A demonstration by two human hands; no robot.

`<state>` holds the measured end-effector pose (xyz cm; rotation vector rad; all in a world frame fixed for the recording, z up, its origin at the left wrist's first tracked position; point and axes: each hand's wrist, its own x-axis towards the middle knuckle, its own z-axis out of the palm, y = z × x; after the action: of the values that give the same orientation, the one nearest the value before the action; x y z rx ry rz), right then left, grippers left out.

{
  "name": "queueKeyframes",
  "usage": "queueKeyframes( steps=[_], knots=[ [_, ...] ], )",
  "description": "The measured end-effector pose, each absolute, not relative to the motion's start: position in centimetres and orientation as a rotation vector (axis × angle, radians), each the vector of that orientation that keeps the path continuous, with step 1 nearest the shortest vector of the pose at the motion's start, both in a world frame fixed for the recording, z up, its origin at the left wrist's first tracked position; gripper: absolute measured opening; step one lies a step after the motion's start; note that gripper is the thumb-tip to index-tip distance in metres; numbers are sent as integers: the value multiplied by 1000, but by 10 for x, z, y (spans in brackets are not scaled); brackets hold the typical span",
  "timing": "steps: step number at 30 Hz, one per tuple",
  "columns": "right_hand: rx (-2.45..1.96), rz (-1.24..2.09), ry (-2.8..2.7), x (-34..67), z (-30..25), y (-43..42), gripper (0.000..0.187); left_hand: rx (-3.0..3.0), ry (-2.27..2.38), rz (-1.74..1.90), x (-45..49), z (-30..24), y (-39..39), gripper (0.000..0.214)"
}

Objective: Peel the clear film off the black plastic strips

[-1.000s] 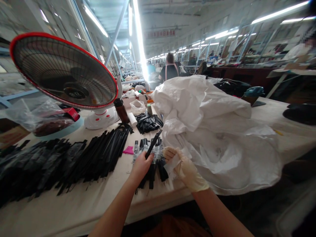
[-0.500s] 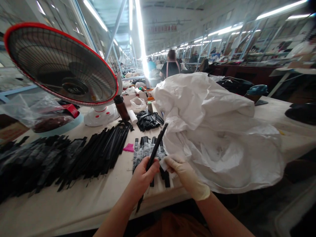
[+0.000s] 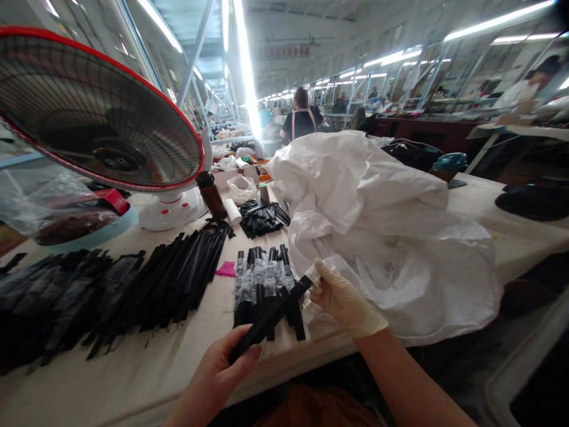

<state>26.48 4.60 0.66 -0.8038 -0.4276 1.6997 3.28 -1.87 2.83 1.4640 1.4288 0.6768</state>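
A flat black strip [image 3: 272,315], perhaps several layers thick, slants up to the right between my hands. My bare left hand [image 3: 221,366] is closed around its lower end, thumb on top. At the strip's upper end my right hand [image 3: 345,303], in a pale glove, pinches a small whitish piece [image 3: 313,273] that touches the strip. Whether it is film or paper I cannot tell. Behind and below the strip lie bundles of black strips wrapped in clear film [image 3: 260,276]. A crumpled white sheet [image 3: 377,237] spreads right beside my right hand.
A red-rimmed fan [image 3: 120,151] stands at the left, near a brown bottle [image 3: 211,197] and a white roll [image 3: 233,212]. Rows of long black strips [image 3: 178,279] cover the table's left side. Short black strips [image 3: 263,219] are heaped farther back. A person [image 3: 302,118] is beyond the table.
The strip has swung from steep to a flatter slant. My left hand has moved down and left; my right hand has risen slightly with the whitish piece to the strip's upper end.
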Motion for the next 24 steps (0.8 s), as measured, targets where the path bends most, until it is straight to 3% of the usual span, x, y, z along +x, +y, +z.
queueKeyframes(
  steps=[9, 24],
  knots=[
    [-1011, 1409, -1176, 282, 13, 40, 34, 1611, 1363, 395, 11, 35, -8, 31],
    [-910, 1673, -899, 280, -3, 43, 37, 1693, 1370, 295, 9, 40, -10, 34]
  ],
)
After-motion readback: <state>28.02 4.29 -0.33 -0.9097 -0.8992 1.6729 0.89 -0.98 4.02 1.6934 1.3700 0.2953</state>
